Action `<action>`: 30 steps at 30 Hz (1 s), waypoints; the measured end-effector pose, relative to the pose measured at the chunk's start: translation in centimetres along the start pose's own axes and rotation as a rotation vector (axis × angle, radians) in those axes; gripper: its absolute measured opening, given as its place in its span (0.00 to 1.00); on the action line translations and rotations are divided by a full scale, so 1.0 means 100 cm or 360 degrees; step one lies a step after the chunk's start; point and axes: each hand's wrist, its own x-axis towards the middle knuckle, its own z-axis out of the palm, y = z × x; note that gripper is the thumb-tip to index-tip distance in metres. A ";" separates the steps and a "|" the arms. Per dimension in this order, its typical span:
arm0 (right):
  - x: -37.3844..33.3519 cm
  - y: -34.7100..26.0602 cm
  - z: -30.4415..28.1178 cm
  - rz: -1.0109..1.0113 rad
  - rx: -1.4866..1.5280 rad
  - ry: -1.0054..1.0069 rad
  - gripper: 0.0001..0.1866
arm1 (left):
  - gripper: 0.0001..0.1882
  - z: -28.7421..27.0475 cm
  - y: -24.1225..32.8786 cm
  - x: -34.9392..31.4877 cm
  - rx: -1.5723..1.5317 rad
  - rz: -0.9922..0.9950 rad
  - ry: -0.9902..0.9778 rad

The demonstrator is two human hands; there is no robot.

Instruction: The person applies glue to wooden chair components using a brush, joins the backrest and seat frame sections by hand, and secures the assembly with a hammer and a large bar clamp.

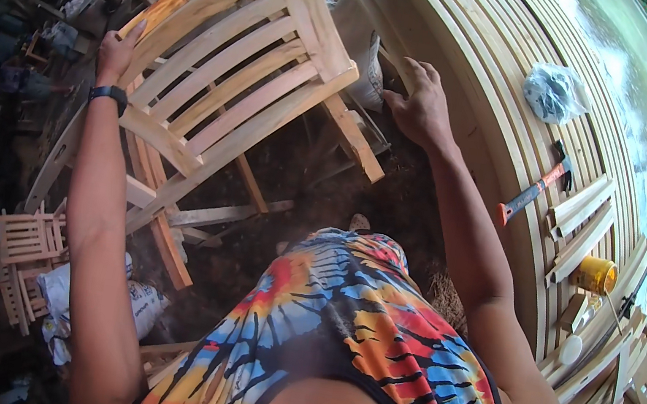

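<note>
A slatted wooden chair frame of pale, unpainted wood stands tilted in front of me, its curved slats facing up. My left hand, with a dark watch on the wrist, is closed around an orange-toned wooden piece at the chair's left side; its fingers are partly hidden. To the right of the chair, my right hand is held out with thumb and fingers apart and nothing in it. It is nearest to the side of a long slatted wooden bench. A chair leg juts out below that hand.
On the bench lie a claw hammer with an orange and black handle, a clear plastic bag, loose wood strips and a yellow container. White sacks and a smaller slatted frame are at the lower left.
</note>
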 end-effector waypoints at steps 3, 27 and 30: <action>0.008 -0.013 0.031 -0.0261 0.0066 0.0030 0.37 | 0.44 -0.007 -0.016 0.006 -0.0156 0.0094 0.0048; 0.038 -0.265 0.061 0.0226 0.1955 -0.1402 0.24 | 0.25 -0.076 0.090 -0.222 -0.1037 0.0477 0.0260; 0.018 -0.263 0.080 0.0147 0.1570 -0.0930 0.20 | 0.28 -0.060 0.074 -0.262 -0.1767 0.0180 0.0109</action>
